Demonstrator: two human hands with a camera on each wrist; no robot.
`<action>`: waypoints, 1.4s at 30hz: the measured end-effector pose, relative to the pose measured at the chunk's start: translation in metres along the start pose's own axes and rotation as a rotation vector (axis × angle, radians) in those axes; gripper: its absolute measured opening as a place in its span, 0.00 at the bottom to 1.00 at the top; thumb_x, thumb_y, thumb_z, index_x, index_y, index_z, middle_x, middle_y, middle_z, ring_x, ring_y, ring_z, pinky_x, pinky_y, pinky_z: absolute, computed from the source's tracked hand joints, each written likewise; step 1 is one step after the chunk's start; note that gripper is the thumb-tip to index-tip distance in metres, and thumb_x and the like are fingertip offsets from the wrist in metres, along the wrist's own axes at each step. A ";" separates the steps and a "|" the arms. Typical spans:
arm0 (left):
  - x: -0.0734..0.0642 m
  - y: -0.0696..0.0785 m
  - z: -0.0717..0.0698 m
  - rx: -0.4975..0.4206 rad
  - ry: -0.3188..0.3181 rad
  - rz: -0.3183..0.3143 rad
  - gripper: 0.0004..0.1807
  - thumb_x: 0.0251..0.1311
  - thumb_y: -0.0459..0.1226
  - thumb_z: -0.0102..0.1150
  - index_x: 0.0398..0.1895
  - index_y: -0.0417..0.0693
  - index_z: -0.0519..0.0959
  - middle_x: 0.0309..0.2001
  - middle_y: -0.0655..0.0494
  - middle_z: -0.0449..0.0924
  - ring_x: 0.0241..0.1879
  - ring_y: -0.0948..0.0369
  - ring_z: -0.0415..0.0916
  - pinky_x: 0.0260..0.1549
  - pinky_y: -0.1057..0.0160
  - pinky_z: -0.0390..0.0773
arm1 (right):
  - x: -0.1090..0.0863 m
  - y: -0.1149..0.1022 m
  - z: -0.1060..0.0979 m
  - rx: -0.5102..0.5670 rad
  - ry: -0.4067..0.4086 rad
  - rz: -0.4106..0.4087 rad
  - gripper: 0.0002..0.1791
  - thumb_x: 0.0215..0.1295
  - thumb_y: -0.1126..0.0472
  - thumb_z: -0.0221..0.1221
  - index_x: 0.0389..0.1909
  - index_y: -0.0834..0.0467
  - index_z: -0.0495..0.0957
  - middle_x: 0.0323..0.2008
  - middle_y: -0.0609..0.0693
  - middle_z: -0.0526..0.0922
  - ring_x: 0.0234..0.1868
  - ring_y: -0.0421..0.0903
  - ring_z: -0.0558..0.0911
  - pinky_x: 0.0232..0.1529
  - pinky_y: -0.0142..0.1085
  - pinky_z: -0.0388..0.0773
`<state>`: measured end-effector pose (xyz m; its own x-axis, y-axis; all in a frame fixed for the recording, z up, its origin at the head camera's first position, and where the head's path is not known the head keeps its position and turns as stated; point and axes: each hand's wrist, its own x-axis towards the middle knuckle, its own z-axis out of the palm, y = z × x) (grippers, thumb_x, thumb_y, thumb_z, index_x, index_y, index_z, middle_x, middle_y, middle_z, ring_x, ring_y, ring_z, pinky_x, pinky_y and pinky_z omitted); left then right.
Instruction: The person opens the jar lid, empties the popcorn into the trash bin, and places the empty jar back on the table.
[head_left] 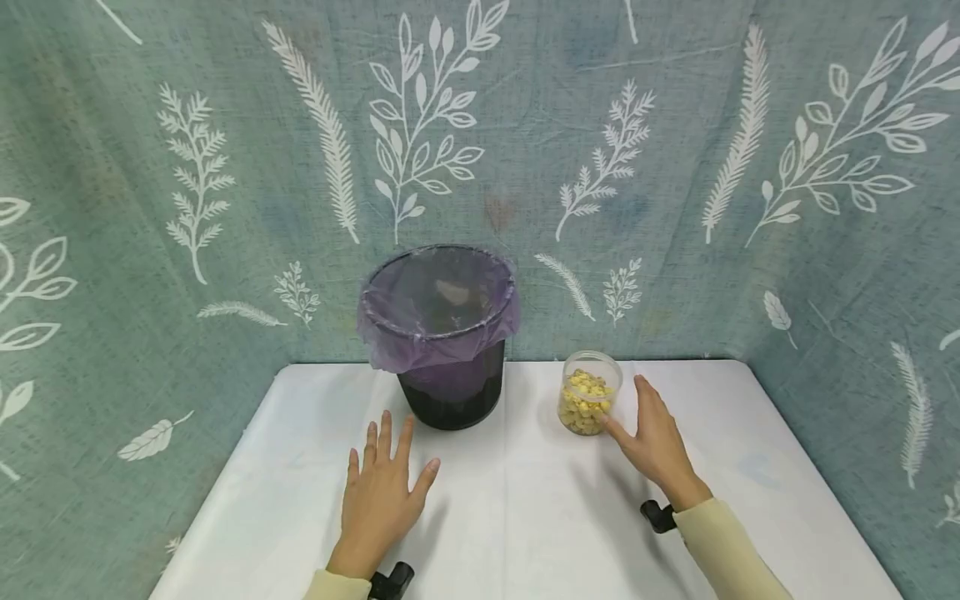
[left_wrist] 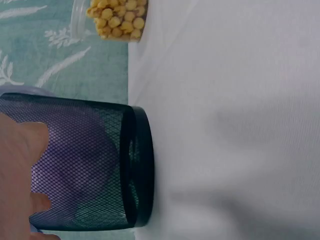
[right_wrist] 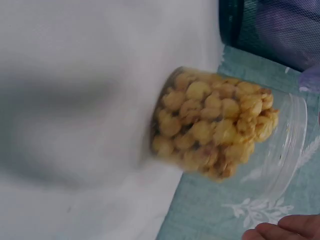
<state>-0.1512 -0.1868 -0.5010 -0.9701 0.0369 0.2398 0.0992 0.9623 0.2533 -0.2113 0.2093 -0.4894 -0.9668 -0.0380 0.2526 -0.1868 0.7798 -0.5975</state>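
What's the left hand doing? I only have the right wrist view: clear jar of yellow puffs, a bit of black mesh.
Observer: The left hand lies flat on the white table, fingers spread, gripping nothing.
Operator: How near is it to the mesh thing?
Observer: Just in front of the black mesh bin, not touching it in the head view.
Operator: Anything in the bin?
Observer: It has a purple plastic liner folded over its rim; contents hidden.
Operator: And the right hand's grip?
Observer: The right hand is open beside the clear plastic jar of yellow puffs, with no grip closed round it.
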 end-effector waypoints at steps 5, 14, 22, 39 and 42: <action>-0.004 0.005 0.004 -0.051 0.031 0.007 0.44 0.73 0.61 0.56 0.82 0.45 0.61 0.81 0.34 0.52 0.79 0.34 0.51 0.70 0.25 0.57 | 0.018 -0.002 0.007 0.044 -0.025 0.055 0.53 0.72 0.48 0.66 0.79 0.75 0.48 0.77 0.76 0.55 0.76 0.74 0.59 0.72 0.69 0.60; -0.015 0.009 0.016 -0.153 0.118 0.026 0.44 0.67 0.59 0.66 0.76 0.39 0.68 0.76 0.35 0.64 0.72 0.35 0.66 0.63 0.29 0.70 | 0.036 0.000 0.018 0.223 -0.067 0.132 0.57 0.69 0.46 0.69 0.81 0.71 0.46 0.78 0.73 0.56 0.78 0.70 0.57 0.75 0.65 0.57; -0.018 0.018 0.024 -0.277 0.134 0.025 0.43 0.63 0.54 0.72 0.74 0.40 0.71 0.74 0.39 0.69 0.70 0.38 0.71 0.57 0.32 0.76 | 0.048 0.004 0.028 0.329 -0.097 0.232 0.63 0.65 0.45 0.72 0.84 0.65 0.40 0.80 0.72 0.50 0.80 0.69 0.53 0.76 0.64 0.56; -0.001 0.041 0.057 -0.687 -0.041 0.063 0.43 0.58 0.45 0.79 0.73 0.37 0.71 0.71 0.41 0.74 0.69 0.41 0.73 0.64 0.41 0.75 | 0.034 -0.006 0.050 0.535 -0.070 0.195 0.56 0.56 0.52 0.79 0.76 0.60 0.54 0.76 0.64 0.63 0.75 0.65 0.63 0.72 0.64 0.64; 0.005 0.048 0.064 -0.733 -0.088 0.083 0.44 0.58 0.44 0.79 0.73 0.35 0.70 0.71 0.40 0.74 0.68 0.40 0.74 0.63 0.42 0.77 | 0.024 -0.013 0.055 0.539 -0.082 0.172 0.56 0.54 0.53 0.80 0.76 0.61 0.55 0.75 0.64 0.64 0.75 0.66 0.65 0.71 0.65 0.65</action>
<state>-0.1656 -0.1231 -0.5479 -0.9641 0.1531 0.2170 0.2654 0.5298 0.8055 -0.2415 0.1637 -0.5171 -0.9975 -0.0039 0.0707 -0.0676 0.3511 -0.9339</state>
